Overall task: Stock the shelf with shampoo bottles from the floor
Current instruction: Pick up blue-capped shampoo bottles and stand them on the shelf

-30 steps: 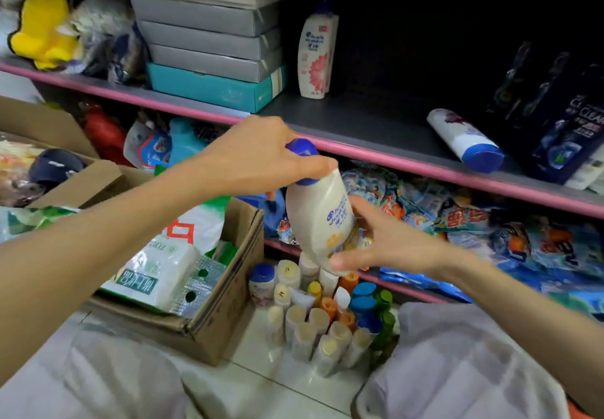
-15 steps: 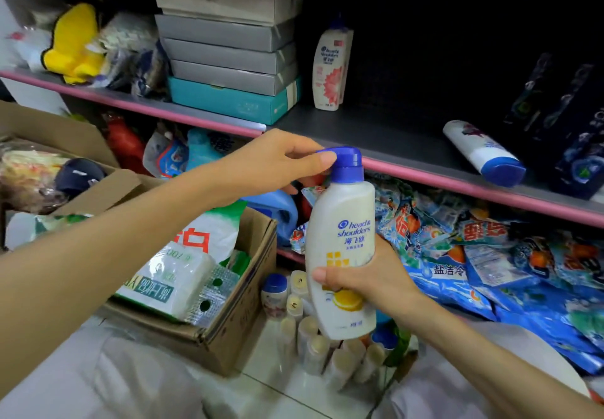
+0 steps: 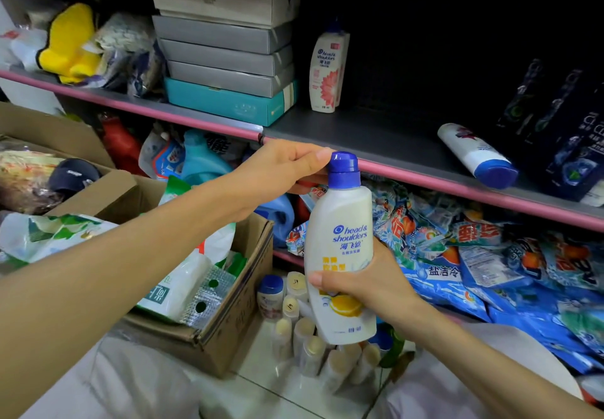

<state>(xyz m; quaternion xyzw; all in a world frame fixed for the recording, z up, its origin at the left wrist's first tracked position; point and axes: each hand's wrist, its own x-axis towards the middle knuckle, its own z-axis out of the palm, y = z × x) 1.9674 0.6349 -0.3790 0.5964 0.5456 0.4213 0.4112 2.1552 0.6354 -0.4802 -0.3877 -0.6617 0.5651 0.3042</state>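
Note:
I hold a white shampoo bottle (image 3: 340, 248) with a blue cap upright in front of the grey shelf (image 3: 376, 134). My right hand (image 3: 369, 283) grips its lower body from behind. My left hand (image 3: 281, 166) pinches the blue cap from the left. On the shelf a white bottle with a red flower (image 3: 327, 68) stands upright and another white bottle with a blue cap (image 3: 477, 155) lies on its side. Several small bottles (image 3: 304, 327) stand on the floor below the held bottle.
Stacked grey and teal boxes (image 3: 225, 45) fill the shelf's left part, dark bottles (image 3: 562, 130) its right end. A cardboard box (image 3: 202, 304) with packets sits on the floor at left. Blue detergent bags (image 3: 474, 255) crowd the lower shelf. My knees frame the bottom.
The bottle has turned from tilted to upright and risen a little toward the shelf. My right hand has shifted from the bottle's base to around its lower body.

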